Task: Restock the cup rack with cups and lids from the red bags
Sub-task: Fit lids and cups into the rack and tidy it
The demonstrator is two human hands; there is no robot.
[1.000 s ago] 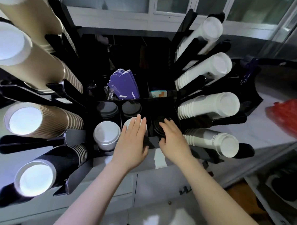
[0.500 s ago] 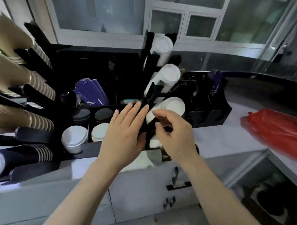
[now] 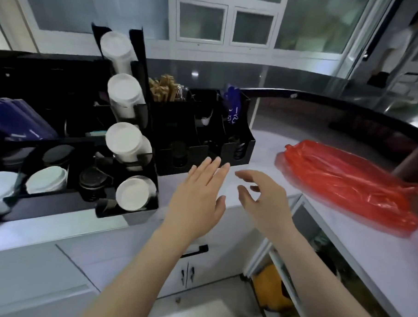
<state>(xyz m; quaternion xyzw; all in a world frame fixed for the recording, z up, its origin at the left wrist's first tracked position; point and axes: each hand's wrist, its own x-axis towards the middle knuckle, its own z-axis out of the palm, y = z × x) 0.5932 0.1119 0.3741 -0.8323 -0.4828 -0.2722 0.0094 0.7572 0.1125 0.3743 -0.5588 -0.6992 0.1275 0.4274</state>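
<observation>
The black cup rack (image 3: 139,198) stands at the left of the white counter, with stacks of white cups (image 3: 124,92) slanting out of its slots. White lids (image 3: 46,178) and black lids (image 3: 90,182) sit in its front wells. A red plastic bag (image 3: 345,186) lies on the counter at the right. My left hand (image 3: 196,198) hovers over the counter with straight fingers and holds nothing. Beside it, my right hand (image 3: 261,201) is empty with loosely curved fingers, left of the red bag.
A black condiment organiser (image 3: 227,152) with wooden stirrers (image 3: 165,88) and blue packets (image 3: 231,111) stands behind my hands. Blue sleeves (image 3: 15,123) lie at the far left. White cabinet doors (image 3: 127,257) sit below. An open shelf unit (image 3: 306,270) is at lower right. A person (image 3: 397,46) stands at the far right.
Both hands have drawn away from the rack's lid wells and moved right over the bare counter. The view has swung right, bringing the red bag closer to the middle.
</observation>
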